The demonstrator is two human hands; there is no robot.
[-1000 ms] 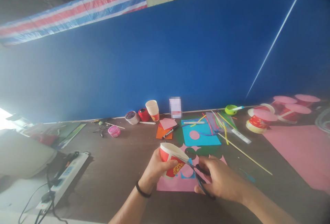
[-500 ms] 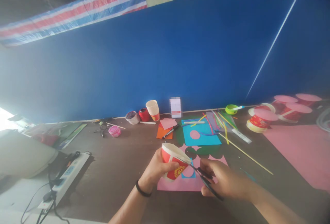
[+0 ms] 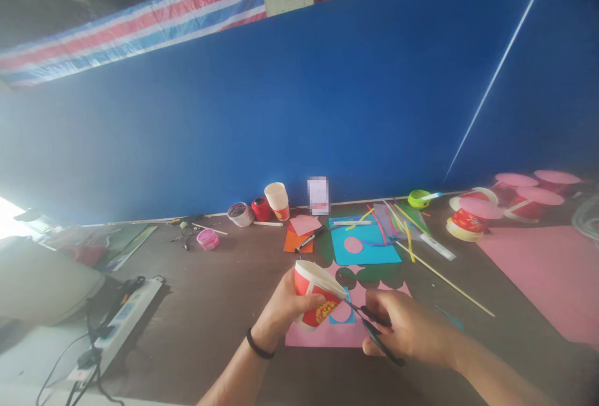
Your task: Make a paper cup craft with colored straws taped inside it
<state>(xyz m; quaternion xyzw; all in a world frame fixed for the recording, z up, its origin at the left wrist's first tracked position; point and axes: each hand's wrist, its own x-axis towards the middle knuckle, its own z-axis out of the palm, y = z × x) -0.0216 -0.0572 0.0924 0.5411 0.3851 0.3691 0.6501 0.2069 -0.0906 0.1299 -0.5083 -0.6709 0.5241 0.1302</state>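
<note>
A red and white paper cup (image 3: 311,294), its rim squeezed to a point on the right, is held in my left hand (image 3: 285,303), thumb across its front. My right hand (image 3: 397,325) grips black scissors (image 3: 374,330), whose blades meet the pointed side of the cup's rim. Beneath both hands lies pink paper (image 3: 306,337) with round holes cut in it, and on it a small blue square (image 3: 349,317) bearing a pink circle.
Behind stand a paper cup (image 3: 277,200), a red spool (image 3: 261,209) and tape (image 3: 240,213). Blue paper (image 3: 341,253) and a thin stick (image 3: 449,280) lie beyond my hands. Red cup pieces with pink discs (image 3: 476,209) stand right; a power strip (image 3: 126,319) lies left.
The scissor handles have shifted slightly in my right hand and look a little wider apart. My left hand and the cup have barely moved.
</note>
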